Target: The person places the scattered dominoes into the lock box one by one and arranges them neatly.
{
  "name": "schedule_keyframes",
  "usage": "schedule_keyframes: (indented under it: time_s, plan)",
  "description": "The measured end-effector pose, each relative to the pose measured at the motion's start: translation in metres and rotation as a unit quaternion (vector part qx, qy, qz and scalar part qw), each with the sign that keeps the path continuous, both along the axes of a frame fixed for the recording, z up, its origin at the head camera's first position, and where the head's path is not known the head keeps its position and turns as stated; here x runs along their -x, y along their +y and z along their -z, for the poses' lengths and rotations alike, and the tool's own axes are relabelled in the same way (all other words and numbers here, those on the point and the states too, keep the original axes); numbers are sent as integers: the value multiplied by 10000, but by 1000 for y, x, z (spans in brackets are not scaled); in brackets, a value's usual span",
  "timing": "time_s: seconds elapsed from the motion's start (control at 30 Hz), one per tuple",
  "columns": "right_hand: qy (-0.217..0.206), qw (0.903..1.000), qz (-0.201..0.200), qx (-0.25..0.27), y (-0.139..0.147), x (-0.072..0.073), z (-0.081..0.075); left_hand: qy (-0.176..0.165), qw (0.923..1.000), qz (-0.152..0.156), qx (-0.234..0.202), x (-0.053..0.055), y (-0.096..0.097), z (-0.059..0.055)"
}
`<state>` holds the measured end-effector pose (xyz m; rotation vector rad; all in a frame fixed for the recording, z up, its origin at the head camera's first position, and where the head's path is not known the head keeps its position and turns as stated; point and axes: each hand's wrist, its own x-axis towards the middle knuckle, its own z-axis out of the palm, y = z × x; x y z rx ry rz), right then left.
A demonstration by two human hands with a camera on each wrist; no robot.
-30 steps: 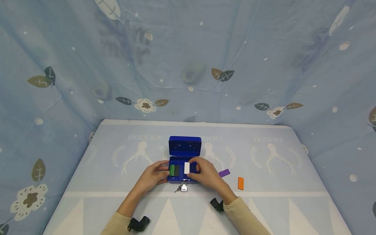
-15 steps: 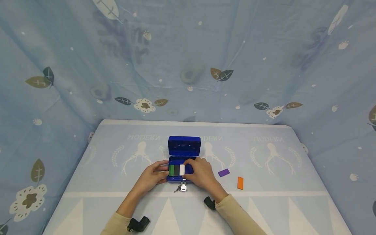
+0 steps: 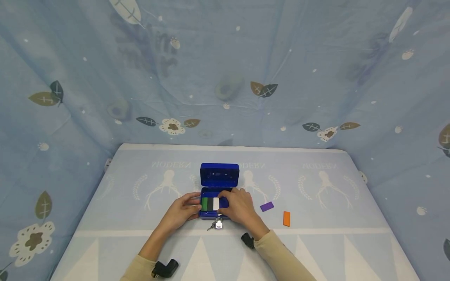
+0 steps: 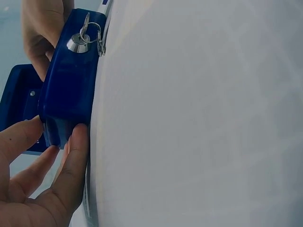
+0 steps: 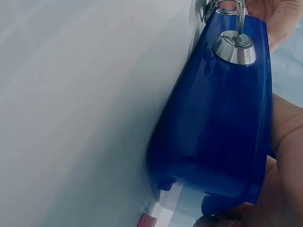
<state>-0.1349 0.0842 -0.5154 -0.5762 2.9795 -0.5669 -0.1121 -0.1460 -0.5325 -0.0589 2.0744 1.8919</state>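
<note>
A blue cash box (image 4: 71, 90) lies with its lid (image 3: 219, 180) swung back, a lock with keys (image 3: 218, 223) at the front. Inside, a green block (image 3: 204, 204), a black block (image 3: 210, 204) and a white block (image 3: 216, 203) stand side by side from the left. My right hand (image 3: 239, 207) reaches in from the right and pinches the white block at its ends between thumb and forefinger. At the box's left end, my left hand (image 3: 179, 212) rests thumb and extended fingertips against the wall and upper edge.
A purple block (image 3: 267, 206) and an orange block (image 3: 286, 219) lie on the patterned tabletop (image 3: 323, 222) right of the box. Black wrist cameras sit at both cuffs. A blue printed curtain (image 3: 225, 70) hangs behind and beside the table.
My right hand has carried the white block leftward inside the box until it is alongside the black block. The left hand keeps its place at the box's left end.
</note>
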Motion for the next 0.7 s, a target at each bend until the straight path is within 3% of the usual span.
schedule_keyframes:
  time_s: [0.13, 0.4, 0.7]
  plan:
    - [-120, 9998, 0, 182, 2, 0, 0, 52, 10000, 26, -16, 0, -1, 0]
    - [-361, 9922, -148, 1185, 12, -3, -3, 26, 10000, -11, 50, 0, 0, 0]
    - [-154, 9856, -41, 1681, 26, -16, -9, 56, 10000, -43, 46, -1, 1, -1]
